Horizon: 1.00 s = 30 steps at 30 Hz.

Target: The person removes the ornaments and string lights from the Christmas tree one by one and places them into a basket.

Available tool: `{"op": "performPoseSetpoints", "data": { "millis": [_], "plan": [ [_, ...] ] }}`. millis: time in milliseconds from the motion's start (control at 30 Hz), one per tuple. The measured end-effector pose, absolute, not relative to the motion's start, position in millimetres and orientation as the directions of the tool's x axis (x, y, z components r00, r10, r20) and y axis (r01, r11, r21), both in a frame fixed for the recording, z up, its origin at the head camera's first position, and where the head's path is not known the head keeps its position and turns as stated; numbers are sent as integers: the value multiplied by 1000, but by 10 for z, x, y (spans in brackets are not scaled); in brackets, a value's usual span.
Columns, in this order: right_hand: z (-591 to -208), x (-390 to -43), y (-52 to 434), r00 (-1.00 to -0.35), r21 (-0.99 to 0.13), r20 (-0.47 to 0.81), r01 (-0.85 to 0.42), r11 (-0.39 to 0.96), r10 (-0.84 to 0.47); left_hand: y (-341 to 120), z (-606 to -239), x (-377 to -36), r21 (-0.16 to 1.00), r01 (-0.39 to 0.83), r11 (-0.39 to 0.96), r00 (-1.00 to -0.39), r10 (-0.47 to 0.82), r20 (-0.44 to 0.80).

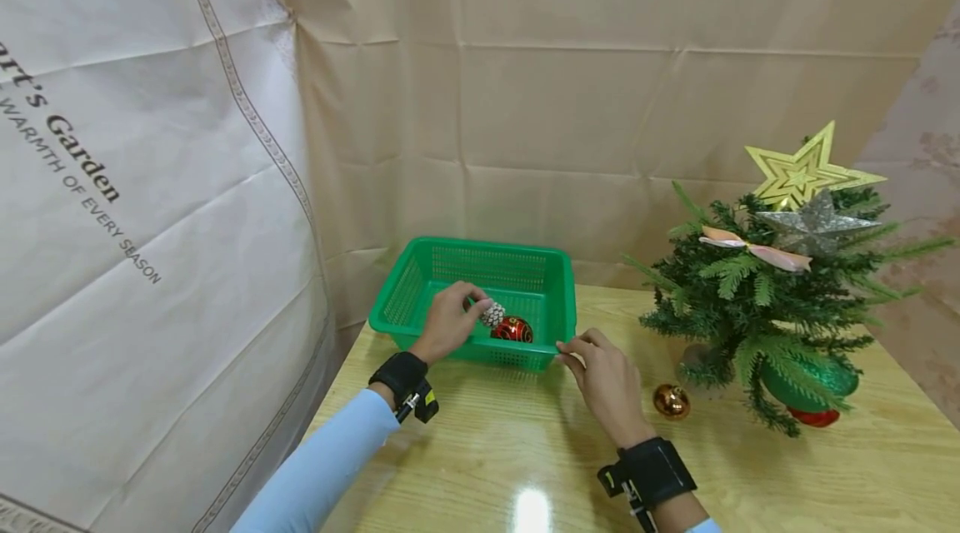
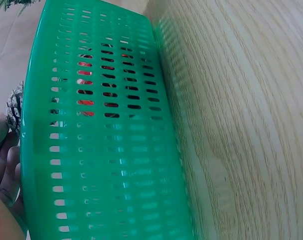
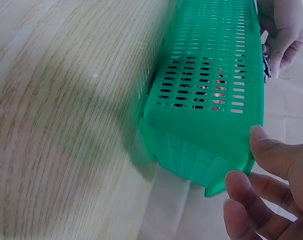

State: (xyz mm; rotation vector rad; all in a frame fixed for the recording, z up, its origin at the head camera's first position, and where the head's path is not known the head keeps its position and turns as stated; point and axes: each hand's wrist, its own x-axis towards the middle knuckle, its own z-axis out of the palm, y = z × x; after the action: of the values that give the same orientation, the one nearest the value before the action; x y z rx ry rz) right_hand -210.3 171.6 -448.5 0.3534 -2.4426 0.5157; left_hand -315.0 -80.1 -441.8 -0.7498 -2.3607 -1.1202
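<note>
A green slotted basket (image 1: 551,266) stands on the wooden table. My left hand (image 1: 480,308) reaches over its near wall and pinches a white-frosted pinecone (image 1: 492,314) just above the inside. Beside the pinecone, a red ornament ball (image 1: 513,330) lies in the basket. My right hand (image 1: 567,350) has relaxed fingers, and their tips touch the basket's near right corner. In the left wrist view the basket wall (image 2: 106,150) fills the frame, with the pinecone (image 2: 14,107) at its left rim. The right wrist view shows my right fingertips (image 3: 259,137) against the basket corner (image 3: 214,165).
A small artificial Christmas tree (image 1: 765,308) with a gold star (image 1: 806,171), a silver star (image 1: 817,225) and a pink ribbon stands at the right. A gold ball (image 1: 671,401) lies on the table (image 1: 487,466) near its base. Cloth backdrops close the left and back.
</note>
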Motion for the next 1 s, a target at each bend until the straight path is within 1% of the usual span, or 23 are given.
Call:
{"op": "performPoseSetpoints", "data": {
  "millis": [167, 400, 767, 1000],
  "plan": [
    [-4494, -2104, 1722, -775, -272, 618, -366, 890, -129, -829, -4421, -3145, 561, 628, 540, -764, 287, 578],
    [-4506, -2104, 1723, -776, -283, 618, -366, 887, -124, -851, -4422, -3129, 572, 588, 573, -794, 275, 542],
    [-4516, -2112, 1728, -774, -278, 621, -364, 889, -123, -896, -4423, -3137, 559, 555, 616, -813, 259, 522],
    [-4511, -2120, 1730, -772, -278, 624, -365, 889, -122, -914, -4384, -3135, 543, 557, 628, -808, 261, 528]
  ]
}}
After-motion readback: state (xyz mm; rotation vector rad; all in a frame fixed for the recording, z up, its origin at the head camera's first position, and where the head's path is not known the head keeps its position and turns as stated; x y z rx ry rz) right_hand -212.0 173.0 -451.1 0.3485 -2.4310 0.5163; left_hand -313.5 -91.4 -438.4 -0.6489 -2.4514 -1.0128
